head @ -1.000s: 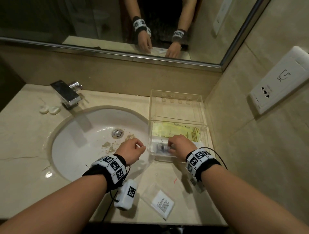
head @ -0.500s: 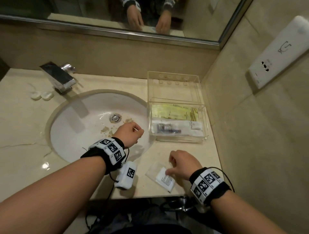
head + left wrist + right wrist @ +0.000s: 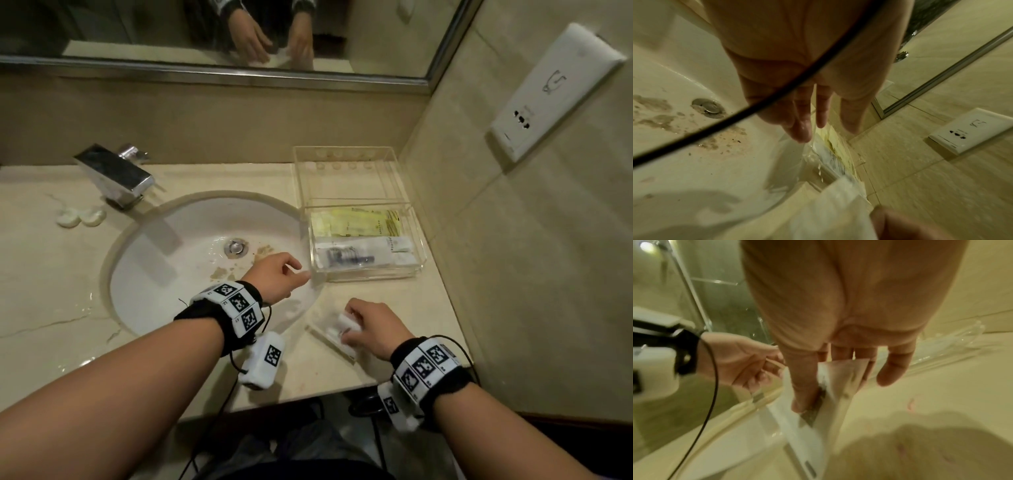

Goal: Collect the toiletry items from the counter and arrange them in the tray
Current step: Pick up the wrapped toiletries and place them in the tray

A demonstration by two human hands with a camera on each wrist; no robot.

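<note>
A clear acrylic tray point(image 3: 370, 275) stands right of the sink. Its near section holds a yellow sachet point(image 3: 359, 222) and a clear packet with a dark item point(image 3: 356, 255). On the counter's front lies a clear packet with a white insert point(image 3: 334, 334). My right hand point(image 3: 349, 334) pinches it and tilts one edge up. In the right wrist view the thumb point(image 3: 803, 394) presses on that packet point(image 3: 803, 431). My left hand point(image 3: 301, 272) hovers over the sink rim by the tray's left front corner. Its fingers point(image 3: 803, 126) are relaxed and hold nothing.
A chrome faucet point(image 3: 116, 174) and two small white round pieces point(image 3: 80, 216) sit left of the basin point(image 3: 164, 274). A wall socket point(image 3: 555, 89) is on the tiled wall close to the tray's right. The counter's front edge point(image 3: 308, 394) runs just behind my wrists.
My right hand left the tray, came back to the counter's front and took hold of the loose packet. The left hand stayed by the sink rim.
</note>
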